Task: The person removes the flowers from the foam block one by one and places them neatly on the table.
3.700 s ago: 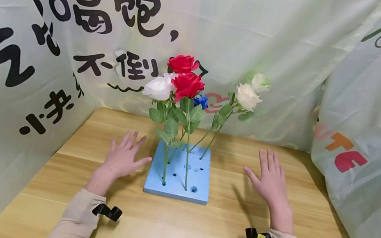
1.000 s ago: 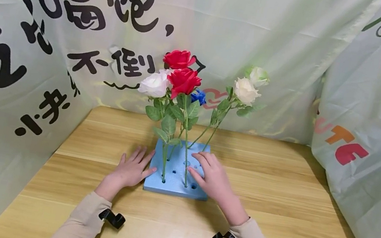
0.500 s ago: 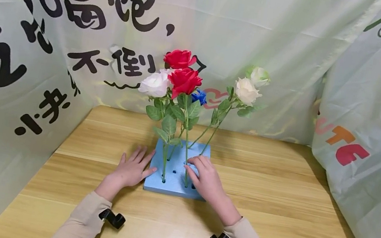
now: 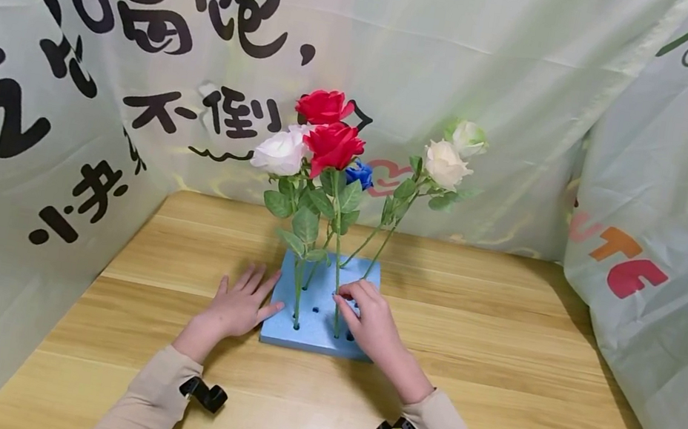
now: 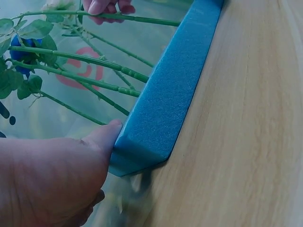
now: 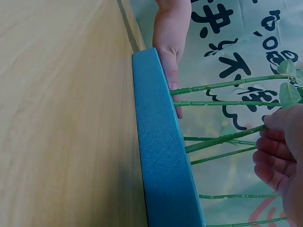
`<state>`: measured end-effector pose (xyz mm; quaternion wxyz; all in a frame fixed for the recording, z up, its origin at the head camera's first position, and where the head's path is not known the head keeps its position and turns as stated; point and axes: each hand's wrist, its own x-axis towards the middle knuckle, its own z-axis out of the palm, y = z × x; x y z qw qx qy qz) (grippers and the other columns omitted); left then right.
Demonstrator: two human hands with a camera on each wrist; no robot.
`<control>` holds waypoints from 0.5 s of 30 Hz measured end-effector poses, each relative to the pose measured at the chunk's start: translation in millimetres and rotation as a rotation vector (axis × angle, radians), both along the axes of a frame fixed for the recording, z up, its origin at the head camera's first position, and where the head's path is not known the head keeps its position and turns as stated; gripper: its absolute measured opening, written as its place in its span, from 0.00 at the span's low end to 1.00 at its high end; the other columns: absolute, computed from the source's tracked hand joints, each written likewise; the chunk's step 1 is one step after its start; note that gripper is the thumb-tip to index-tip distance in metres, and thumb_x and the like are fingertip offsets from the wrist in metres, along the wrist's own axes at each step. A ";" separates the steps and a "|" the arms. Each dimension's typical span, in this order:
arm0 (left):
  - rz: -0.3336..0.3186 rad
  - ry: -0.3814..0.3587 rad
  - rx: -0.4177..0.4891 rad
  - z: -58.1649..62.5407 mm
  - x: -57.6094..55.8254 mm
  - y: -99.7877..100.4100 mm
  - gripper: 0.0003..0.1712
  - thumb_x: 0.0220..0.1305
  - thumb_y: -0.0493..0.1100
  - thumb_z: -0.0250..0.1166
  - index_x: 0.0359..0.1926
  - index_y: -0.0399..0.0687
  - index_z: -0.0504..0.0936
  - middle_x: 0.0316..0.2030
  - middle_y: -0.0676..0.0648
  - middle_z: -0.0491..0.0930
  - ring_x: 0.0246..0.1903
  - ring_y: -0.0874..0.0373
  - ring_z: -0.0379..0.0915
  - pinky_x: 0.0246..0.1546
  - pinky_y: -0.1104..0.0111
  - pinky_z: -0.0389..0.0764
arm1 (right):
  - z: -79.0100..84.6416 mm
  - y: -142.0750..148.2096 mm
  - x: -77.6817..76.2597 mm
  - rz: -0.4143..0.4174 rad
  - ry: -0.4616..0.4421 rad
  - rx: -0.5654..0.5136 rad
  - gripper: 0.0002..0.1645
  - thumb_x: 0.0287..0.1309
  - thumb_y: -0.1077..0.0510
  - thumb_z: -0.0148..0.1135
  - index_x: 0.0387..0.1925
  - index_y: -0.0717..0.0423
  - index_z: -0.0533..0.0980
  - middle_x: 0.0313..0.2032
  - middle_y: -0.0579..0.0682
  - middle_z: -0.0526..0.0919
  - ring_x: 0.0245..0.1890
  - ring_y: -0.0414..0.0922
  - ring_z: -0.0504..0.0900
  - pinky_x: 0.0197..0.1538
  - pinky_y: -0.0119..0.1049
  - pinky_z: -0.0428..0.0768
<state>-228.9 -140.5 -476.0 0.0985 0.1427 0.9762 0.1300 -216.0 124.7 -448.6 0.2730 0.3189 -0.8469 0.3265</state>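
1. While the left hand [image 4: 238, 303] is lying along the left side of a square, sky-blue, foam-like block [image 4: 310, 343] pierced with round holes, its thumb is resting on the block's top edge; its grip is holding nothing, the fingers nearly straight and spread.
2. Over the right part of the block, the right hand [image 4: 372, 324] is pinching a slender green stem [image 4: 337, 267] low down; its grip is narrowed to the stem's thickness between thumb and fingertip, and the other fingers are lying bent toward the palm.
3. That stem is standing in a hole near the block's front edge, leaning slightly leftward, and is carrying a full-petalled bright red rose [image 4: 333, 145].
4. Just behind, a second red rose [image 4: 323, 106] is showing higher up, a pure white rose [image 4: 279, 152] is sitting to the left, and a small deep-blue rose [image 4: 361, 174] is peeping out at the right.
5. Toward the back right, a cream rose [image 4: 446, 166] and a greenish-white rose [image 4: 469, 140] are leaning outward.
6. Underneath, a pale wood-grained bench [image 4: 500, 337] is carrying the block, and a pale cloth backdrop [image 4: 476, 63] printed with black characters is hanging behind.
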 end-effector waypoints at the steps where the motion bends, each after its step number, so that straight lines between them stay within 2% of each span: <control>1: 0.000 0.002 0.002 -0.1 -0.1 -0.1 0.42 0.72 0.68 0.41 0.78 0.57 0.43 0.78 0.40 0.40 0.77 0.41 0.31 0.67 0.30 0.38 | -0.1 0.0 -0.3 0.001 -0.003 -0.005 0.02 0.57 0.63 0.67 0.32 0.55 0.80 0.31 0.47 0.82 0.32 0.42 0.79 0.34 0.32 0.80; 9: 0.003 0.003 0.007 -1.8 -0.9 -0.2 0.41 0.73 0.68 0.40 0.78 0.57 0.43 0.78 0.40 0.40 0.77 0.40 0.32 0.67 0.30 0.38 | -0.2 0.8 -0.7 0.012 -0.031 -0.031 0.02 0.58 0.63 0.66 0.31 0.57 0.79 0.30 0.48 0.81 0.31 0.42 0.79 0.33 0.38 0.83; 15: 0.003 0.004 0.003 -2.2 -1.6 0.3 0.42 0.72 0.69 0.40 0.78 0.59 0.43 0.78 0.40 0.40 0.77 0.41 0.31 0.67 0.30 0.38 | 2.2 1.9 0.9 0.018 -0.030 -0.043 0.03 0.58 0.64 0.66 0.31 0.57 0.78 0.29 0.49 0.80 0.31 0.42 0.79 0.33 0.39 0.83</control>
